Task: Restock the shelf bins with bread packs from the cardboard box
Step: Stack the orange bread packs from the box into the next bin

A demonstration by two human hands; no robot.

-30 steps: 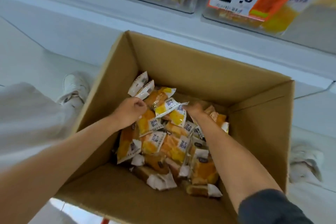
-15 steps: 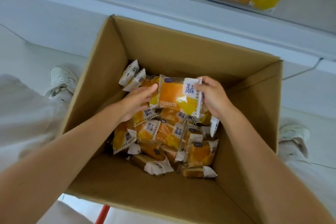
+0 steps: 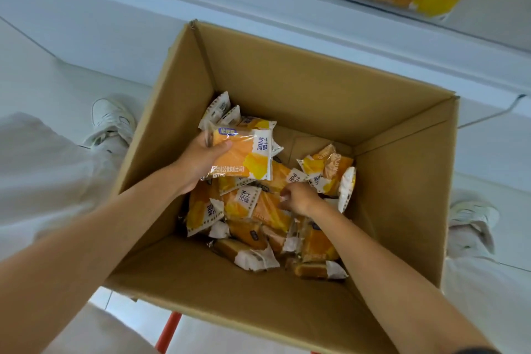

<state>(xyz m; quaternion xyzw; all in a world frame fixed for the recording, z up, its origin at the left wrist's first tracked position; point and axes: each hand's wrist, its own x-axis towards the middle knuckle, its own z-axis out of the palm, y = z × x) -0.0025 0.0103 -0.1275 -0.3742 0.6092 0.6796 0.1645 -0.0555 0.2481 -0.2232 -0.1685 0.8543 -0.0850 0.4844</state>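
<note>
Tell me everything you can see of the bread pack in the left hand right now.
The bread pack is a glossy plastic pouch, orange and yellow with a white panel of printed characters and crimped edges. The left hand grips its left side, thumb on the front. It is held face-up, lifted above the loose packs inside the cardboard box.

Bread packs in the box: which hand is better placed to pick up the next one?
Right. The right hand is down on the loose packs with nothing held, while the left hand already grips a bread pack.

One cardboard box (image 3: 301, 83) fills the frame's centre. Two hands and two white shoes show. The bread packs (image 3: 250, 204) are too heaped to count.
</note>
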